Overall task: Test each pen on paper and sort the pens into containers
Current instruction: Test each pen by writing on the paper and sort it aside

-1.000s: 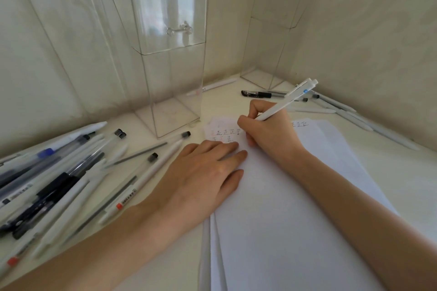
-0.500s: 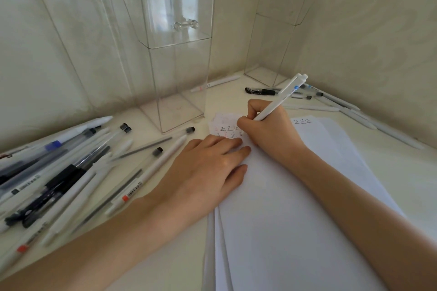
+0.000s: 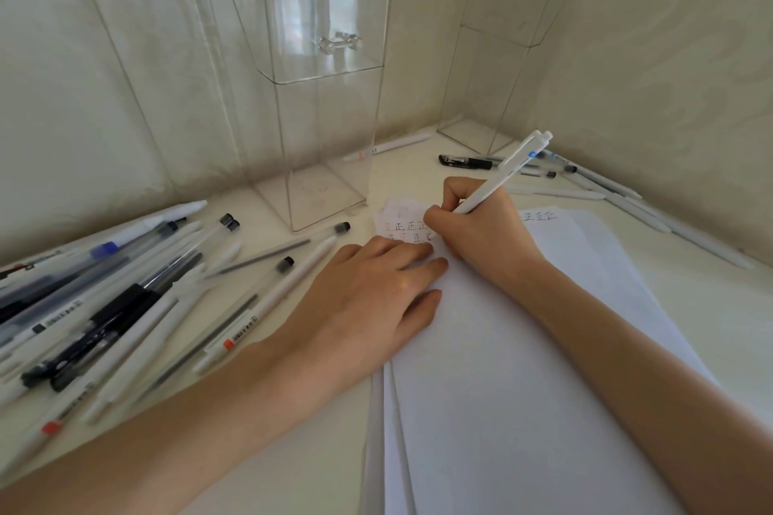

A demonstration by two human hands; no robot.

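Note:
My right hand (image 3: pixel 485 228) grips a white click pen (image 3: pixel 508 171) with a blue band, its tip down on the top edge of the white paper stack (image 3: pixel 523 368), where small written marks (image 3: pixel 408 232) show in red and black. My left hand (image 3: pixel 368 305) lies flat, fingers straight, pressing the paper's left edge. A tall clear container (image 3: pixel 322 96) stands just behind the paper. A second clear container (image 3: pixel 497 54) stands in the far corner. A heap of several pens (image 3: pixel 113 305) lies to the left.
More pens (image 3: pixel 585 180), white ones and a black one (image 3: pixel 464 161), lie along the right wall near the corner. One white pen (image 3: pixel 389 145) rests behind the near container. Walls close off the back and the right side.
The view has shifted slightly downward and closer. My right hand keeps the pen on the paper, with small shifts of the pen's top end. My left hand stays flat on the sheet.

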